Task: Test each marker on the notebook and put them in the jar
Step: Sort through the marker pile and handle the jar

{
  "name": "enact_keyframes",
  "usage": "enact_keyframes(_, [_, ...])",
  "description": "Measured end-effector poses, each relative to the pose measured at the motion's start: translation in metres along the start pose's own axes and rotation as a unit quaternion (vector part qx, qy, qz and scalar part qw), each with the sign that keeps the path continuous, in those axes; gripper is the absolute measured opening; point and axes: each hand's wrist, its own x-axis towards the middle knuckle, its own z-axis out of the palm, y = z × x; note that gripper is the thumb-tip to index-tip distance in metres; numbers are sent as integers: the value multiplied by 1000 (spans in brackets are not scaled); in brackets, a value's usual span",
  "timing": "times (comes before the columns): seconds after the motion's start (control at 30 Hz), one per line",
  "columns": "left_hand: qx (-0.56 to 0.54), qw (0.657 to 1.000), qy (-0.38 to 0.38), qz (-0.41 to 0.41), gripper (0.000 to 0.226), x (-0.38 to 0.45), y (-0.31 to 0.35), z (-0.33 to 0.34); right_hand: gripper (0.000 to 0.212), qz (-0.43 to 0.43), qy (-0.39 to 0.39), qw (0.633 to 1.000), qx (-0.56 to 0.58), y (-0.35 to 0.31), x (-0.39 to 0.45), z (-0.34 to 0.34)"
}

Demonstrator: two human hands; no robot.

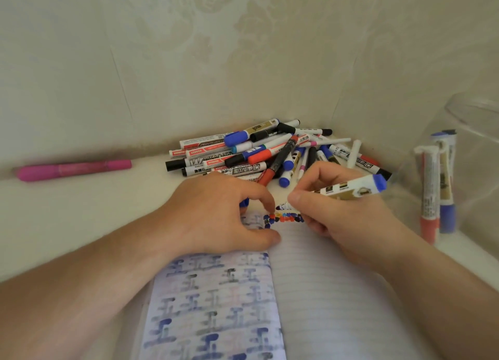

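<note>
An open notebook (318, 300) lies in front of me, its left page covered in faded blue marks and its right page lined. A row of blue, red and black ink dots (283, 218) runs along the top of the right page. My right hand (343, 219) grips a blue marker (348, 188), tip down at the dots. My left hand (218, 214) rests on the notebook's top left and holds a blue cap (243, 203) under the fingers. A pile of markers (270, 152) lies behind. The clear jar (469, 154) at the right holds a few markers (437, 187).
A pink marker (74, 169) lies alone on the white table at the far left by the wall. The patterned wall corner closes in right behind the pile. The jar stands near the table's right edge.
</note>
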Motion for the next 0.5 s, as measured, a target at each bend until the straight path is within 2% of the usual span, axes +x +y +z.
enact_keyframes(0.13, [-4,999,-21,-24,53,2,4,-1,16,3,30,997,-76,-1,-2,8])
enact_keyframes(0.3, [-2,998,-46,-33,44,3,4,-4,25,55,53,993,-90,2,-3,11])
enact_keyframes(0.5, [-6,998,-64,-28,44,5,0,-6,22,71,49,990,-111,3,-1,12])
